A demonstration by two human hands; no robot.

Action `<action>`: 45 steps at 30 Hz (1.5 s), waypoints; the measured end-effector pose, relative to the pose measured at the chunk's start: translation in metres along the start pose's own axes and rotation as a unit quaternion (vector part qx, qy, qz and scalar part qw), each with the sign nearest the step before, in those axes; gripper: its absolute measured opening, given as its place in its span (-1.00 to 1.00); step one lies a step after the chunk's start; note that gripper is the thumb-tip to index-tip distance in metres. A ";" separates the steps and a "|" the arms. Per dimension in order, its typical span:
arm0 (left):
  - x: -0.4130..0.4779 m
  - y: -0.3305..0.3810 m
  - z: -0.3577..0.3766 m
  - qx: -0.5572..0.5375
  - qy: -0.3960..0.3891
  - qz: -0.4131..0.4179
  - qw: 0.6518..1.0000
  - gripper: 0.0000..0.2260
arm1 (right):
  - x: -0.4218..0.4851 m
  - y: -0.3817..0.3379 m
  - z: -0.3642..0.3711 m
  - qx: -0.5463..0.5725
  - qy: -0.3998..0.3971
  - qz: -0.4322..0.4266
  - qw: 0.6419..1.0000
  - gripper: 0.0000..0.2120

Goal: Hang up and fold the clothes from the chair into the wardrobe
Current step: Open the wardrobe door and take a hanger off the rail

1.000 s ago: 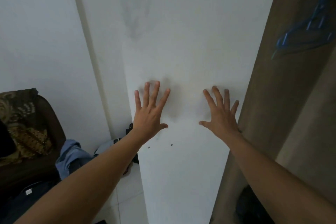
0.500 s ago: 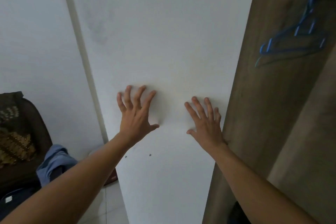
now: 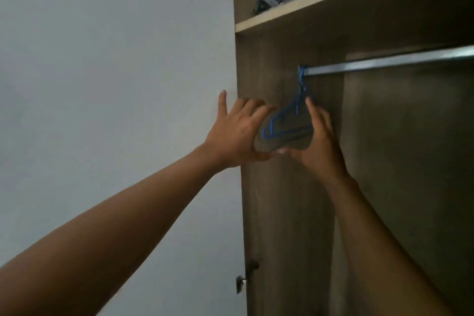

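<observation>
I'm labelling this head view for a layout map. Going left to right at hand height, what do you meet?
white panel → left hand → blue hanger → right hand → dark back panel of the wardrobe

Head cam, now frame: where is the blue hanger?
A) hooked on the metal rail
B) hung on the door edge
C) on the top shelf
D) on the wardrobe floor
A: the thin blue clothes hanger has its hook over the left end of the silver metal rail, below the shelf.
</observation>
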State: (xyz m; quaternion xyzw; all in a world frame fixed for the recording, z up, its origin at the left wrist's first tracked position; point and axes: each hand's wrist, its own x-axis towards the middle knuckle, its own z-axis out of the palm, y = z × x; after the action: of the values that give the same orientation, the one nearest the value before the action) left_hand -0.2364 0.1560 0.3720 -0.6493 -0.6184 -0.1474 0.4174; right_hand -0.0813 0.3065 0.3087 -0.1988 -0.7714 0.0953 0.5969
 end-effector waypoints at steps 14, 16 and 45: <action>0.125 0.015 0.068 0.051 -0.100 0.022 0.993 0.01 | 0.123 0.138 0.007 -0.020 -0.139 0.019 0.990 0.48; 0.128 0.013 0.077 0.077 -0.105 0.022 0.991 0.01 | 0.130 0.153 0.015 -0.002 -0.175 0.029 0.984 0.48; 0.142 -0.004 0.091 0.145 -0.082 0.070 0.984 -0.21 | 0.122 0.143 0.012 -0.093 -0.139 0.006 0.986 0.39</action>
State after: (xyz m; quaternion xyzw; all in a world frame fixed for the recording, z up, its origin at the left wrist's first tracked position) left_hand -0.2419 0.3179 0.4189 -0.6336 -0.6187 0.0271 0.4637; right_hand -0.0906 0.4878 0.3585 -0.2425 -0.8514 0.0537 0.4620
